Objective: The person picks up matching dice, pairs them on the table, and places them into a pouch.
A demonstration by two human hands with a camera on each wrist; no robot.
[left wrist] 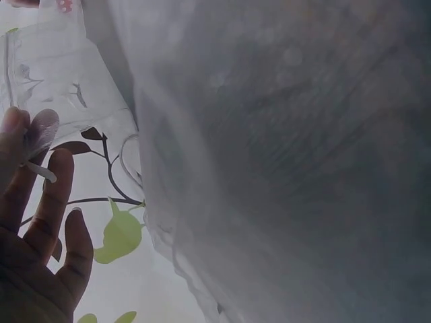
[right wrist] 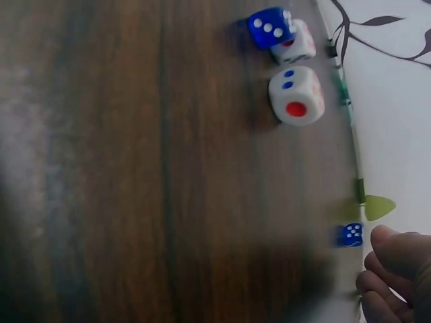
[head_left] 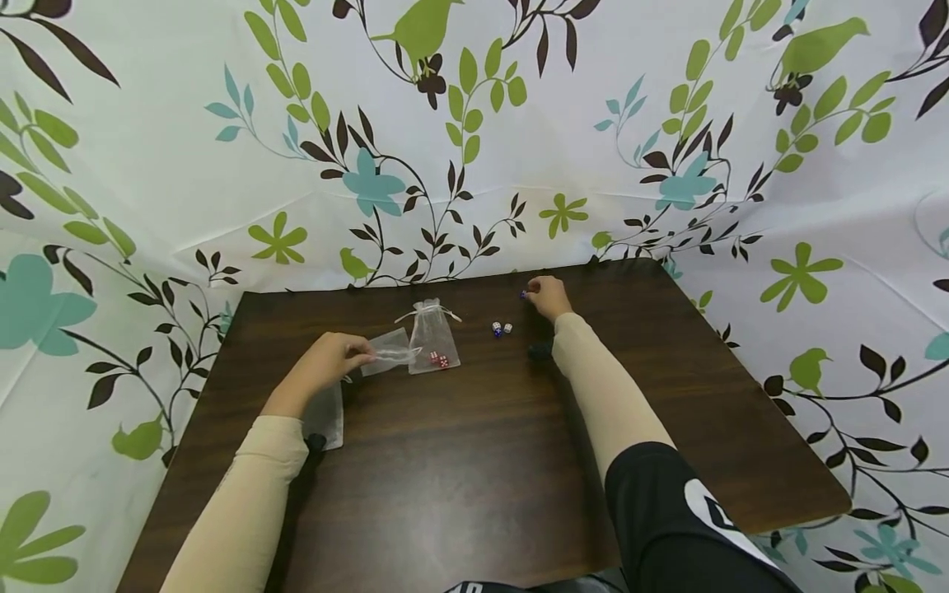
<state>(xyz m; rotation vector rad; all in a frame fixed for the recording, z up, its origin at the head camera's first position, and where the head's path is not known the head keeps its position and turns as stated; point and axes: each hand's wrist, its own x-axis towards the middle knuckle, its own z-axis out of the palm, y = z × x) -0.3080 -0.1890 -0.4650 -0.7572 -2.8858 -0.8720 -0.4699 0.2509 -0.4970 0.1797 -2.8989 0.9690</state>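
Note:
My left hand (head_left: 331, 362) pinches the edge of a small sheer drawstring bag (head_left: 393, 350) between thumb and fingers. In the left wrist view, its white cord end pokes out by the fingertips (left wrist: 62, 161). Beside it lies another sheer drawstring bag (head_left: 432, 329), with red dice (head_left: 442, 361) showing through its bottom. My right hand (head_left: 547, 296) reaches to the table's far edge, fingers partly bent. A blue die (right wrist: 352, 235) with white pips sits just off the thumb tip in the right wrist view.
Two white dice (right wrist: 296, 95) and a blue die (right wrist: 271, 28) sit together left of my right hand. A third sheer bag (head_left: 326, 414) lies under my left wrist and fills much of the left wrist view. Patterned cloth (head_left: 489, 165) hangs behind the brown table (head_left: 445, 486).

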